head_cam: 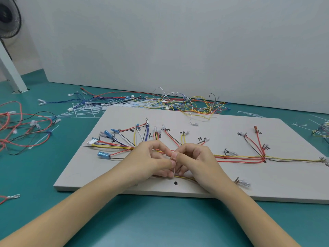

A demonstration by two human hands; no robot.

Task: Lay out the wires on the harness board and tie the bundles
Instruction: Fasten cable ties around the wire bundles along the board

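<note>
Head view: both hands pinch thin white cable tie (173, 171).

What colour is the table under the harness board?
Teal green table, clearest in the head view, around the pale grey harness board.

Even, soft, diffuse light fills the scene, bright with no harsh glare. Shadows are faint: a thin dark strip runs under the near edge of the harness board (231, 125), and a soft smudge sits beneath the left hand (151, 161) and right hand (194, 161). The white wall (178, 41) shades greyer toward its upper corners. Wide-angle distortion bends the forearms outward and curves the board's edges. The centre is fairly sharp; the fan (8, 16) at the top left and the far wires (178, 102) look soft, slightly smeared.
</note>
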